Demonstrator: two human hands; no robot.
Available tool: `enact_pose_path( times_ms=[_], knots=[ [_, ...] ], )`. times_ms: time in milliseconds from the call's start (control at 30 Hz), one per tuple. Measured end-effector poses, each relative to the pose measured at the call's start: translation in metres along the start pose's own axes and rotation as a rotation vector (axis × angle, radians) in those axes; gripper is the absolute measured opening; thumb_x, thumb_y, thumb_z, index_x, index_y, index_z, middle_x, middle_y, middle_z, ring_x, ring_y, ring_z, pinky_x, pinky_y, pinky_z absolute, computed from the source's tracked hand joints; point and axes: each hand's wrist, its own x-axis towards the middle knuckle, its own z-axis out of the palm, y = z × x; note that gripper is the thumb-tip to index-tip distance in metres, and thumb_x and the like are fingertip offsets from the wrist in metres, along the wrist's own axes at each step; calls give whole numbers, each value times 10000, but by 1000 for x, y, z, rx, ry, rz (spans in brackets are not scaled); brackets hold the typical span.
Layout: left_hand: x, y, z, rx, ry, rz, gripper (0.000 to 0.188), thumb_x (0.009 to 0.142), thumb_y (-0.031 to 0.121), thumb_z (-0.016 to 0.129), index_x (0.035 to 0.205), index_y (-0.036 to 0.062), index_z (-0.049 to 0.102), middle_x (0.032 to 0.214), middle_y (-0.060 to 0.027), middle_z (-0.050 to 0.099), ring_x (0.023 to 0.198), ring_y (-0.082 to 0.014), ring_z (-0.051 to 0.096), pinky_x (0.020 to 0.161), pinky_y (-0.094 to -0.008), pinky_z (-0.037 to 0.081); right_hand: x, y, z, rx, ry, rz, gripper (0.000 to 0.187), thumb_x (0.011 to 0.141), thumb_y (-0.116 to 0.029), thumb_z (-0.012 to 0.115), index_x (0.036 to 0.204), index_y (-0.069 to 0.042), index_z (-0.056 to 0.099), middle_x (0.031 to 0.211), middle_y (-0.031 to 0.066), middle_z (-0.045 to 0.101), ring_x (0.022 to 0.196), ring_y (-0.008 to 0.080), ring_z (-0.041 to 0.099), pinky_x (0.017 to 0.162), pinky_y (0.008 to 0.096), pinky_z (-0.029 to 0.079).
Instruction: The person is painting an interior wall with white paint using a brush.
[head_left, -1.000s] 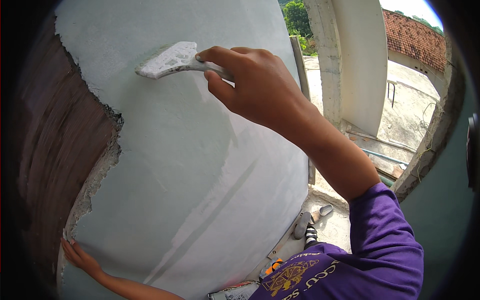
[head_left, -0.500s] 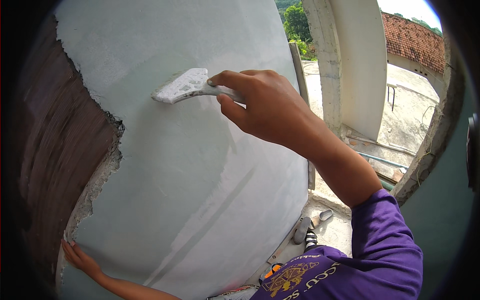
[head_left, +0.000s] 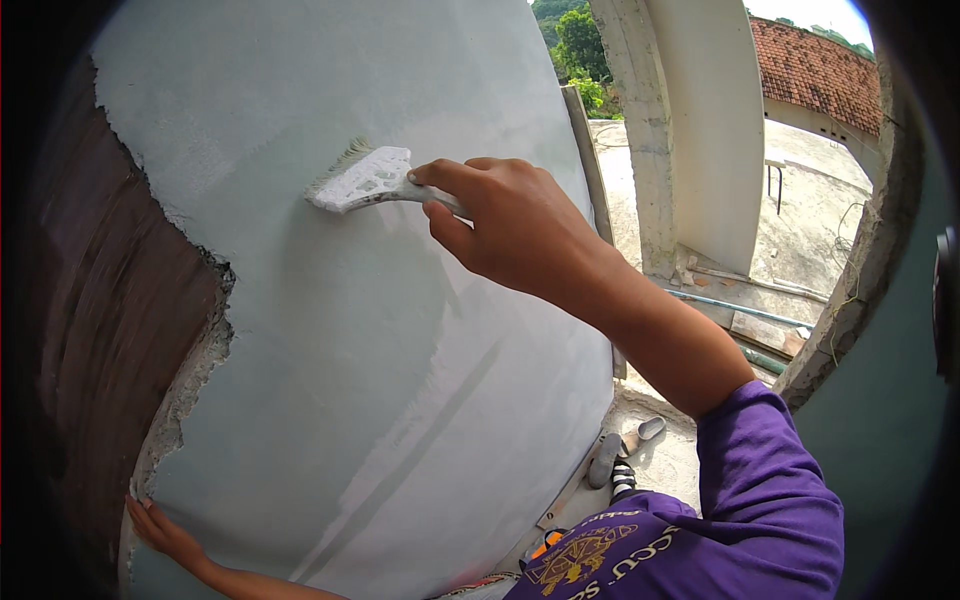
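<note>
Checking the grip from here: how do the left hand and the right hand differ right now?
The right hand is raised and closed around the handle of a white brush whose bristles meet the pale wall; the left hand is low, holds nothing, and lies flat at the plaster's ragged edge. The right hand shows in full, the left only partly. Both are bare.

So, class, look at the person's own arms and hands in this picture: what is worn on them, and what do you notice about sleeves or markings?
Both hands are bare: no gloves, rings or watch show. The right hand leads to a bare forearm, then a purple sleeve from about the elbow up. The shirt front carries a yellow printed emblem. The left hand and its forearm are bare as far as they show; no sleeve is in view there.
</note>
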Motion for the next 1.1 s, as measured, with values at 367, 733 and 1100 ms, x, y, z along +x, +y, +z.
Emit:
enact_pose_path(
  times_ms=[367, 733, 1100],
  knots=[
    [1, 4, -1, -3, 19, 21, 491, 1025, 315, 385, 1374, -24, 455, 1400, -211, 467, 1286, -371, 421, 1078, -429, 290, 19, 2, 16, 7, 104, -42, 237, 871, -170, 584, 1060, -33, 626, 778, 187, 647, 700, 348, 642, 650, 446, 516],
    [1, -1, 2, -24, 30, 41, 466, 1022, 290, 403, 1374, -11, 461, 1402, -204, 469, 1281, -367, 428, 1072, -433, 296, 16, 6, 1, 38, 160, 1, 232, 859, -169, 593, 1029, -21, 648, 767, 188, 649, 714, 360, 641, 674, 443, 514],
    [0, -8, 2, -9, 24, 45, 456, 1025, 277, 392, 1381, -1, 457, 1404, -200, 469, 1289, -362, 425, 1073, -432, 296, -16, 12, 20, 14, 81, 3, 232, 862, -164, 607, 1058, -43, 635, 776, 168, 643, 687, 345, 635, 653, 441, 510]
  ],
)
